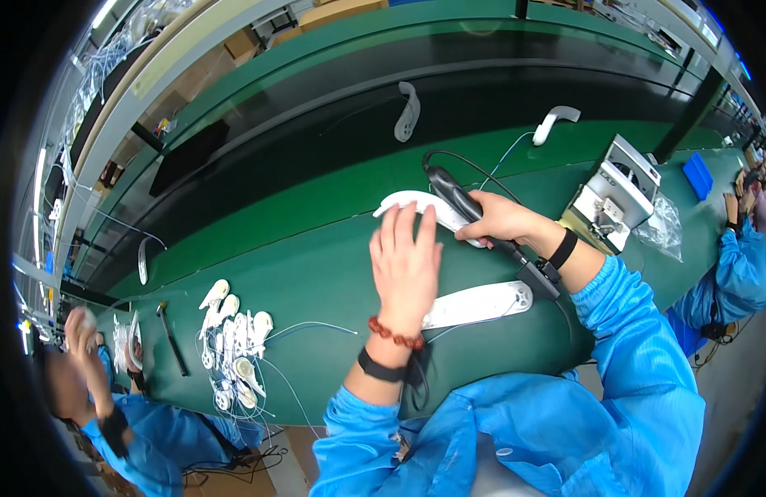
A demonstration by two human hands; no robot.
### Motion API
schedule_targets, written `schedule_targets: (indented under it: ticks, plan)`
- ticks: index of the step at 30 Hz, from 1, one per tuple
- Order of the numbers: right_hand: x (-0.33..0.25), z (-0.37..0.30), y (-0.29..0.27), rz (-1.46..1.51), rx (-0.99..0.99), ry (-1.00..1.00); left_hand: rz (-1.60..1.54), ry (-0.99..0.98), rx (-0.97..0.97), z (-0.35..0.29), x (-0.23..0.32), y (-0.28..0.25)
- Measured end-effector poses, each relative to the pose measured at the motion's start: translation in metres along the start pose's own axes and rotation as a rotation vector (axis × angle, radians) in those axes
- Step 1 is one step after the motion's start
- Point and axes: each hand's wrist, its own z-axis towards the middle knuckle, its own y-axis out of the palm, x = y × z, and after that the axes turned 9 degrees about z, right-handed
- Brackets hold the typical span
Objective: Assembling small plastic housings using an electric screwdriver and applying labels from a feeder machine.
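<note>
My right hand [503, 219] is closed around a black corded electric screwdriver [454, 192], held slanted over a white curved plastic part [409, 198]. Its working tip is hidden. The fingers of my left hand [406, 263] are stretched out, with the fingertips at the near edge of that curved part. Closer to me, a long white plastic piece [478, 305] with a round end lies flat, partly behind my left wrist. A thin wire runs along it.
A pile of white parts with wires [234, 340] lies left, beside a black-handled tool [171, 338]. At right stand a metal device [619, 190], a plastic bag [660, 228] and a blue bin [698, 176]. White parts [407, 112] sit beyond. Co-workers [163, 431] sit on both sides.
</note>
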Motion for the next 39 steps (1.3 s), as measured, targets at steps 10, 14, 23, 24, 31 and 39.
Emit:
schedule_targets:
  ticks: [10,14,23,24,31,39]
  plan:
    - [0.032,-0.024,-0.047,0.247,0.291,-0.049,0.111,0.029,-0.254,0.006,-0.026,0.049]
    - [0.018,-0.030,-0.049,-0.556,0.733,-0.466,0.172,-0.302,-0.243,-0.032,-0.063,-0.002]
    - [-0.015,-0.045,0.030,-0.975,-0.090,-0.582,0.287,-0.629,-0.191,-0.122,-0.073,-0.073]
    - [-0.018,-0.061,0.043,-1.033,-0.186,-0.456,0.297,-0.651,-0.173,-0.131,-0.072,-0.076]
    - [-0.015,-0.068,0.054,-0.950,-0.306,-0.357,0.306,-0.806,-0.161,-0.173,-0.067,-0.092]
    - [-0.040,-0.013,0.052,-1.182,-0.098,-0.417,0.418,-0.848,-0.072,-0.195,-0.092,-0.098]
